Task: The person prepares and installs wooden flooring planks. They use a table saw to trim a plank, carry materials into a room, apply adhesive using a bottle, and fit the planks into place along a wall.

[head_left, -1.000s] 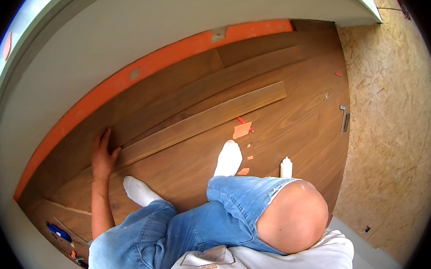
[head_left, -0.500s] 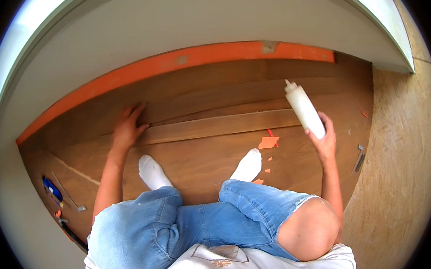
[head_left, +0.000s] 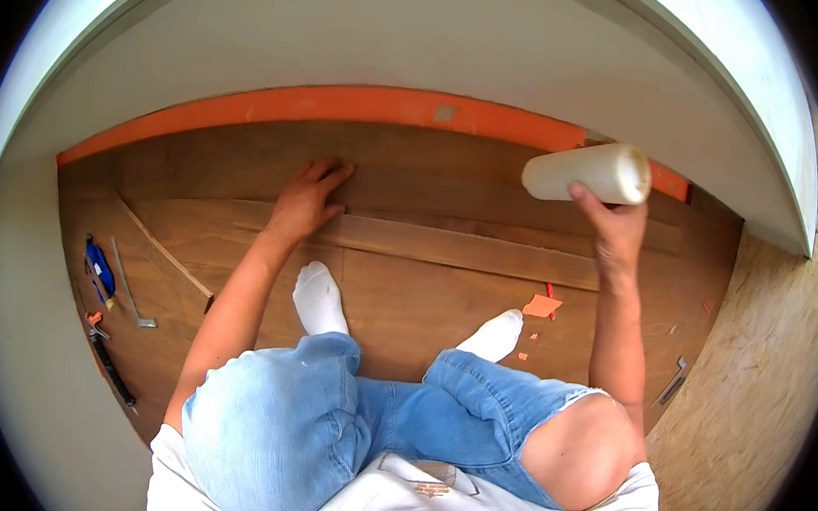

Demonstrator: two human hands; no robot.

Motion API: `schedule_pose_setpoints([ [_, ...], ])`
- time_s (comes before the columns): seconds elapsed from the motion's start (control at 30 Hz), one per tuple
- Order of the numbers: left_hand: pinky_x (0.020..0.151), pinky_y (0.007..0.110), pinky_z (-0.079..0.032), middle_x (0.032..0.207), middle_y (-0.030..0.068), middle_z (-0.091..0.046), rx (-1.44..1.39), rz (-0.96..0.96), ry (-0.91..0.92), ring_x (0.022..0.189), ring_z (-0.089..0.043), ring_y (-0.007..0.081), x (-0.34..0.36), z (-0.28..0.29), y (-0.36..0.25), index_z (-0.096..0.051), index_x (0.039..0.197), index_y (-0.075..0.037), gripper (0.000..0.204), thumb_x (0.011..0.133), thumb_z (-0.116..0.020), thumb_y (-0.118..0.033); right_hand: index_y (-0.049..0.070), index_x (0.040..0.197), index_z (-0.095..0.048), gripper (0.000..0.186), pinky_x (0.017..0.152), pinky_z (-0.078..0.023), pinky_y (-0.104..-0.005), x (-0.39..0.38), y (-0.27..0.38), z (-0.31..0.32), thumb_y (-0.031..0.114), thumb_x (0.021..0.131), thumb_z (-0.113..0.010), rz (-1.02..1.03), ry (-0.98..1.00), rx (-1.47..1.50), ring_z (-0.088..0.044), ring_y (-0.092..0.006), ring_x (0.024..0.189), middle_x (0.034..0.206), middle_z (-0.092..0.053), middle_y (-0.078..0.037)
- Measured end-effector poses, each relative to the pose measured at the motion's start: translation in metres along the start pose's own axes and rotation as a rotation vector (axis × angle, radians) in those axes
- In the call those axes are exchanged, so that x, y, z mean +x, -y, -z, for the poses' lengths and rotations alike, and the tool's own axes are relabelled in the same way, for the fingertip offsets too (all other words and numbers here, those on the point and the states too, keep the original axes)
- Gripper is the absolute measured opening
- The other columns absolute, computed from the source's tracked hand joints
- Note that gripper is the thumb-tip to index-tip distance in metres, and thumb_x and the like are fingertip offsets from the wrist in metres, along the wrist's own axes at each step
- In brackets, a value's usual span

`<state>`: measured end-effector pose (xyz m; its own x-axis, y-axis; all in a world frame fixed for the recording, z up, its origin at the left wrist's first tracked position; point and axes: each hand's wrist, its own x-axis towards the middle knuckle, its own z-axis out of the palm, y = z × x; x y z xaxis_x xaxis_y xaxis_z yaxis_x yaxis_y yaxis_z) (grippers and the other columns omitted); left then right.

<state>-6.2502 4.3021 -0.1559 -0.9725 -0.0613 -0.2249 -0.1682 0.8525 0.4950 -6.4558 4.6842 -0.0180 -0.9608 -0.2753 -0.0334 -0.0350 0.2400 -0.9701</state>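
A white squeeze bottle is in my right hand, lying nearly level with its round base toward the right. Its nozzle does not show. The fingers wrap round the base end, and the thumb lies along the near side. My left hand rests on the brown wood floor with its fingers a little apart and nothing in them. Its thumb is close to the narrow wood strip, which runs across the floor in front of my feet.
An orange band runs along the foot of the pale wall. Left are a blue-handled tool, a metal bar, a thin wood strip and a black-and-orange tool. Orange scraps and a red pencil-like stick lie near my right foot.
The bottle has gone from tilted with its nozzle up to lying nearly level, and my right hand has moved forward. My left hand has slid forward and right along the floor. The view has shifted.
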Motion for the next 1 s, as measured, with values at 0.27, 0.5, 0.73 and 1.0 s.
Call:
schedule_pose_setpoints([
  [0.27,0.103,0.043,-0.050,0.141,0.0071,-0.054,0.028,-0.021,-0.013,0.127,-0.052,0.0344,-0.005,0.000,0.001,-0.057,0.141,-0.020,0.076,0.071,-0.084,-0.013,0.001,0.124,-0.061,0.051,0.099,-0.048,-0.0324,0.043,-0.039,-0.046,0.012,0.081,-0.085,0.037,-0.097,-0.118,-0.061,-0.0179,0.112,0.121,-0.066,-0.007],
  [0.5,0.101,0.044,-0.051,0.138,0.0055,-0.055,0.041,-0.030,-0.050,0.125,-0.053,0.0330,-0.017,-0.005,0.001,-0.057,0.141,-0.022,0.072,0.074,-0.082,-0.013,-0.002,0.132,-0.055,0.056,0.100,-0.047,-0.0313,0.037,-0.048,-0.054,0.013,0.085,-0.081,-0.048,-0.278,-0.119,-0.060,-0.0198,0.116,0.123,-0.065,-0.010],
  [0.73,0.108,0.046,-0.047,0.143,0.0069,-0.053,-0.017,-0.002,-0.033,0.132,-0.050,0.0354,-0.006,-0.005,0.016,-0.059,0.139,-0.022,0.069,0.075,-0.081,-0.014,-0.003,0.132,-0.056,0.055,0.101,-0.047,-0.0341,0.038,-0.050,-0.073,0.015,0.086,-0.080,0.107,-0.339,-0.096,-0.060,-0.0223,0.116,0.128,-0.064,-0.012],
  [1.0,0.107,0.044,-0.047,0.145,0.0098,-0.052,-0.025,0.043,-0.016,0.134,-0.048,0.0366,-0.011,-0.013,0.023,-0.056,0.143,-0.021,0.072,0.076,-0.081,-0.016,-0.001,0.133,-0.057,0.057,0.096,-0.048,-0.0323,0.051,-0.097,-0.050,0.016,0.085,-0.082,0.021,-0.295,-0.041,-0.059,-0.0188,0.113,0.124,-0.064,-0.008],
])
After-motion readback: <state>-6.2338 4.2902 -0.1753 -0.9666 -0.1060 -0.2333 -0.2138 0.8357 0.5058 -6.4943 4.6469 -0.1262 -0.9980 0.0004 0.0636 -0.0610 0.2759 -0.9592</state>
